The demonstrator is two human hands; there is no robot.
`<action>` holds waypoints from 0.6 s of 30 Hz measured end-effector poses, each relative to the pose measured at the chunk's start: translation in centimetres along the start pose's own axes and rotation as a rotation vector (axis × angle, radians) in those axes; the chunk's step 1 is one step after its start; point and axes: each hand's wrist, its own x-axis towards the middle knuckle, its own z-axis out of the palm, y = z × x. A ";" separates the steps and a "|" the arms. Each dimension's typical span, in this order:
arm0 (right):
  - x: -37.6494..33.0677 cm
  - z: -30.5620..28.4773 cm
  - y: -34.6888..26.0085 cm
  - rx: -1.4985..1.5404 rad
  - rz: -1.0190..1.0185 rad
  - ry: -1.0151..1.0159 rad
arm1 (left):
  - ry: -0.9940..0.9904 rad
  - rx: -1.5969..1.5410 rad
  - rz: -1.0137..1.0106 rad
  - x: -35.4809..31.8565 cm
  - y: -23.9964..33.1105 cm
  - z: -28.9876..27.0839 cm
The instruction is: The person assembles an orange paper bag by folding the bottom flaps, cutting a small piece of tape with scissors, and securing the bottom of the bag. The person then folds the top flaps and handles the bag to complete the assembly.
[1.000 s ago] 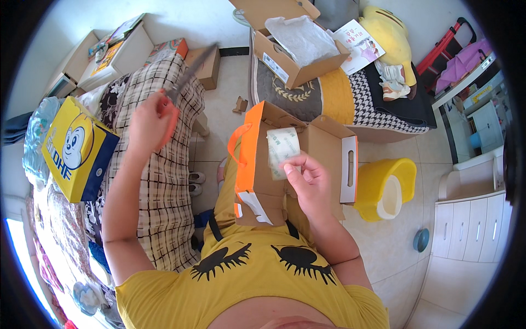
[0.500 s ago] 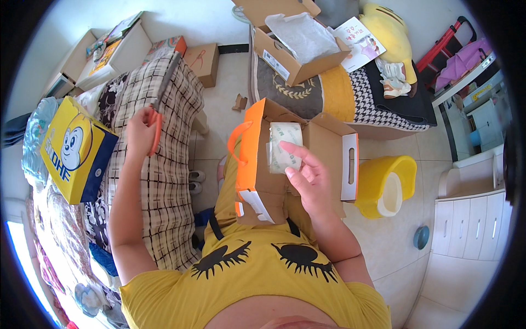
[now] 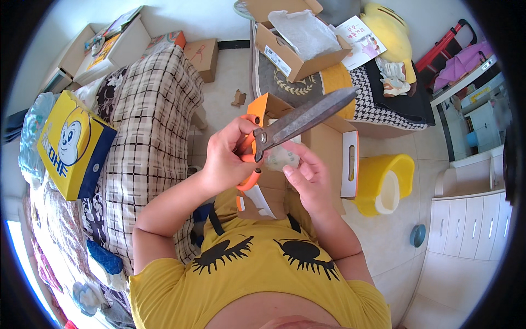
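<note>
In my left hand (image 3: 226,156) is a pair of scissors (image 3: 307,119) with orange handles, its dark blades together and pointing to the upper right. My right hand (image 3: 310,181) grips a wide roll of clear packing tape (image 3: 286,159) between thumb and fingers. The scissors pass in front of the roll and cover part of it. Below both hands an orange and brown cardboard box (image 3: 322,147) stands open at my lap, its right flap (image 3: 349,164) carrying a slot-shaped handle hole.
On the left, a checked cloth (image 3: 159,104) covers a bed or table, with a yellow and blue box (image 3: 74,145) on it. An open brown carton (image 3: 304,64) holding white wrapping sits on the far cushion. A yellow potty (image 3: 402,172) and a blue bowl (image 3: 418,235) stand on the floor at right.
My left hand has come from over the checked cloth at left to the box, bringing the scissors in front of the tape roll. My right hand has stayed almost in place.
</note>
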 end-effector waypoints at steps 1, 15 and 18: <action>0.0 0.0 0.0 0.002 -0.001 -0.001 | 0.022 -0.033 -0.004 0.0 0.0 0.3; 0.3 -0.3 0.5 0.039 -0.044 -0.017 | 0.133 -0.416 -0.340 0.6 1.4 2.1; 0.2 0.0 0.3 0.099 -0.016 0.003 | 0.165 -0.328 -0.287 0.7 1.5 2.4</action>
